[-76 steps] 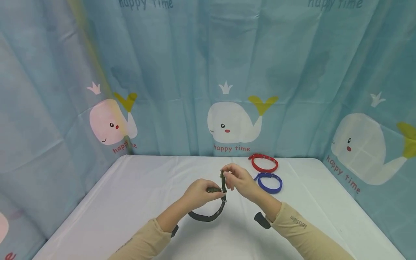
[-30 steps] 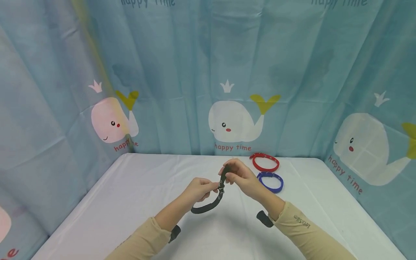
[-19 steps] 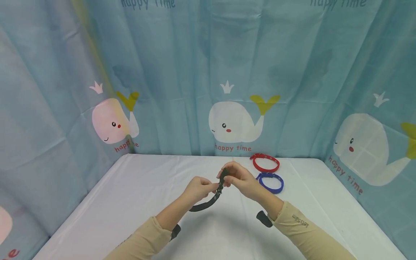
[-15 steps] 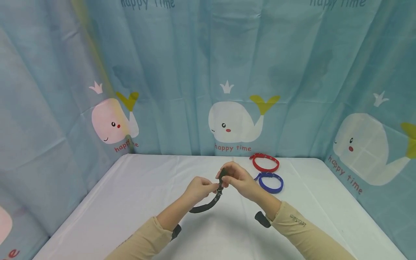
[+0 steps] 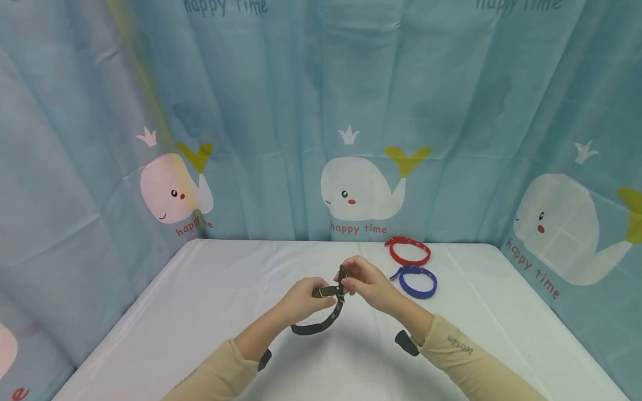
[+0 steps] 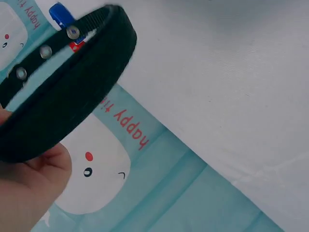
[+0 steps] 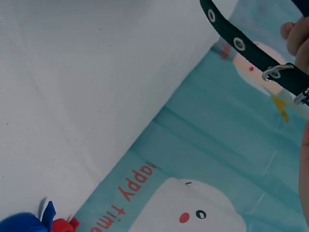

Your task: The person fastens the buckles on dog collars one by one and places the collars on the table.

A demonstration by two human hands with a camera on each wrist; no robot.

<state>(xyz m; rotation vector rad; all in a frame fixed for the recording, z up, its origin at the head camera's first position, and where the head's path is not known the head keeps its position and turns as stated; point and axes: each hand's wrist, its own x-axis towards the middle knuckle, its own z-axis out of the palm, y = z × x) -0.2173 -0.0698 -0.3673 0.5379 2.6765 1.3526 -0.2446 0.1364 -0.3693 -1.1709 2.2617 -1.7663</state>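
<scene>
A dark green, nearly black pet collar (image 5: pixel 313 329) is held up above the table, its loop hanging below both hands. My left hand (image 5: pixel 301 301) pinches the strap near the buckle part, thumb below. My right hand (image 5: pixel 368 284) pinches an upright piece of the strap, just right of the left fingertips. In the left wrist view the collar (image 6: pixel 77 92) curves in front of my left hand (image 6: pixel 38 183), with metal eyelets along it. In the right wrist view the eyeleted strap (image 7: pixel 256 55) carries a metal ring (image 7: pixel 277 71); the fingers there are cut by the frame edge.
A red collar (image 5: pixel 408 263) lies at the back of the white table (image 5: pixel 215 301), right of centre. In front of it lies a blue collar (image 5: pixel 418 295), both formed into loops. A blue curtain (image 5: pixel 281 111) with whale prints stands behind the table.
Both hands have dipped slightly. A short strap piece now shows pointing left between the left fingers and thumb, where the fingers covered it half a second ago. The red and blue collars stay put.
</scene>
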